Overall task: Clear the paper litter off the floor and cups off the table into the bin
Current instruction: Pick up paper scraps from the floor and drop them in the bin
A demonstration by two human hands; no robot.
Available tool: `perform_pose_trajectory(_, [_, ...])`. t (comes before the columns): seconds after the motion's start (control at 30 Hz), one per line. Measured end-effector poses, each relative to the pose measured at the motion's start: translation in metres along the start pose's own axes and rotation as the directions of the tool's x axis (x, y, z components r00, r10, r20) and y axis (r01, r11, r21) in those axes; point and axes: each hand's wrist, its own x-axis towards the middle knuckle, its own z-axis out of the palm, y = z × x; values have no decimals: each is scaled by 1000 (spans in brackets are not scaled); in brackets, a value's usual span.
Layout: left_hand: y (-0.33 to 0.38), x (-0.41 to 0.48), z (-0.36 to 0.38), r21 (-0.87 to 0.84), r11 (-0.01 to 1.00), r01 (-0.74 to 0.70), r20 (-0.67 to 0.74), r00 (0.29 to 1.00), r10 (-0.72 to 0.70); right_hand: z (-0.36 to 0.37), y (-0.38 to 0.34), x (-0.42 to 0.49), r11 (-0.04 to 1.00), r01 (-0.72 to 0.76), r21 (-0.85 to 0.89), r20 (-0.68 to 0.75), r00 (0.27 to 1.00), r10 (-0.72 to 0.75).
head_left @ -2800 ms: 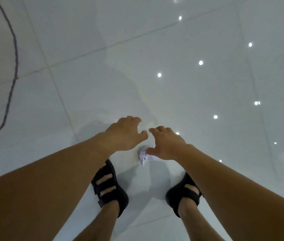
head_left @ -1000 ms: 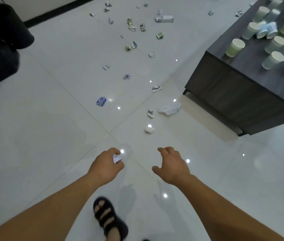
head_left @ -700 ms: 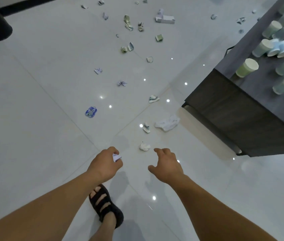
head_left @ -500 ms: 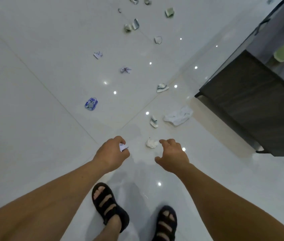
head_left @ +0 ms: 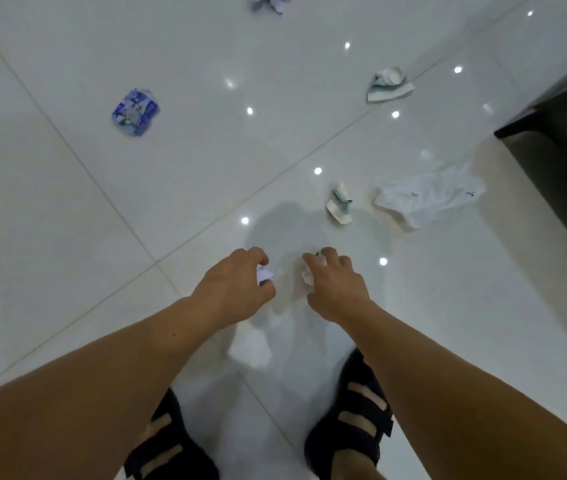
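Right hand (head_left: pixel 335 289), spread half a second earlier, had closed fingertips on white paper wad (head_left: pixel 307 276); left hand (head_left: pixel 237 289) kept pinching folded scrap (head_left: pixel 264 274); second piece nearly secured.

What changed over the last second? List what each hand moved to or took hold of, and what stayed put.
The person bent lower. The right hand, empty a second ago, came down onto the white crumpled paper and is closing around it. The left hand still grips its paper scrap. The blue wrapper, folded scraps and white cloth lie where they were.
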Motion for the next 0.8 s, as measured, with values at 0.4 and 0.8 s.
perform_pose_trajectory(0.4, [10,-53,-86,-40,999,22,-12,1000,-23,-91,-58,-54,971,143,192,-90,988,-127])
perform_pose_trajectory(0.8, [42,-313,-453,-195,981,21,-401,910,-99,-416,-313,-266,893,449,-29,-170,878,-447])
